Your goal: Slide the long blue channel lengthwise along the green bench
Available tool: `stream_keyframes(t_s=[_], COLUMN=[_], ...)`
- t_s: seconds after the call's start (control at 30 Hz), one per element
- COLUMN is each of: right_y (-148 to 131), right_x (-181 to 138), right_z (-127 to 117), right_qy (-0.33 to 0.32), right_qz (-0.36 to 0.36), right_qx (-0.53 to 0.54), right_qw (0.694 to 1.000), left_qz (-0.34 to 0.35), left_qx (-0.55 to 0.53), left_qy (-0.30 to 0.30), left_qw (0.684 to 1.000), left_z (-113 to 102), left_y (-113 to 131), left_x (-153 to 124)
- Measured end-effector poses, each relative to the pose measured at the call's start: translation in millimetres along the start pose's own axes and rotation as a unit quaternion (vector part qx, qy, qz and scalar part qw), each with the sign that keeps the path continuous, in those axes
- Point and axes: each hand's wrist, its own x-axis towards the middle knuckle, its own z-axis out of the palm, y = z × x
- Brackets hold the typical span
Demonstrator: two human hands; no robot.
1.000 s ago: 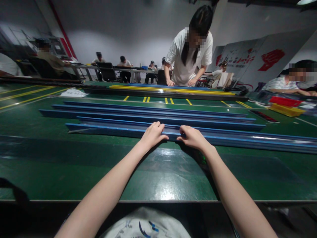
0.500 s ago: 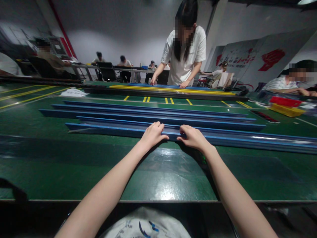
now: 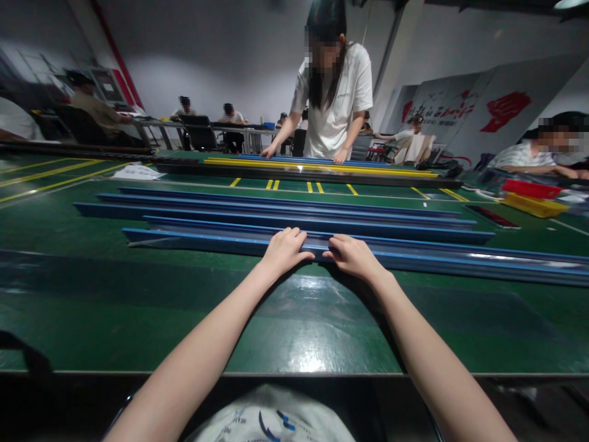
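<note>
A long blue channel strip (image 3: 207, 240) lies across the green table in front of me, running off the right edge of the view. My left hand (image 3: 286, 250) grips it near the middle, fingers over the far wall and thumb on the near side. Close beside it on the right, my right hand (image 3: 353, 254) is closed on the same strip, with its fingertips partly hidden. Just beyond lie more blue channel strips (image 3: 285, 215), roughly parallel to the held one.
Yellow and black strips (image 3: 322, 166) lie farther back, where a person in a white T-shirt (image 3: 329, 98) stands. Red and yellow trays (image 3: 534, 204) and a dark phone (image 3: 492, 217) are at the right. A white paper (image 3: 135, 172) lies far left. The table edge (image 3: 294, 374) is close.
My right hand has slid slightly left along the strip, closer to my left hand. The person opposite has shifted left, one hand moving left too. The strips have stayed put.
</note>
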Motion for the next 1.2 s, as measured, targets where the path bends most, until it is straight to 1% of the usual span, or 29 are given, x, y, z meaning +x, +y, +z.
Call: stream_keyframes(t_s=[0.2, 0.37, 0.6, 0.73, 0.93, 1.2], right_y=[1, 2, 14, 19, 19, 18], right_x=[2, 2, -4, -8, -9, -9], right_z=[-6, -7, -10, -12, -11, -12], right_qy=[-0.004, -0.013, -0.031, -0.034, -0.027, -0.028], right_qz=[0.005, 0.020, 0.048, 0.068, 0.071, 0.068], right_qx=[-0.015, -0.021, -0.023, -0.033, -0.034, -0.030], right_qw=[1.000, 1.000, 0.998, 0.997, 0.997, 0.997], left_qz=[0.004, 0.022, 0.027, 0.024, 0.029, 0.015], left_qx=[-0.008, -0.001, -0.017, -0.020, -0.002, -0.030], left_qy=[-0.009, -0.010, -0.029, -0.017, 0.020, 0.024], left_qw=[1.000, 1.000, 0.999, 0.999, 0.999, 0.999], left_z=[3, 4, 2, 1, -2, 1], left_y=[-1, -1, -1, -2, -2, -2], left_x=[-1, -1, -2, -1, 0, 0])
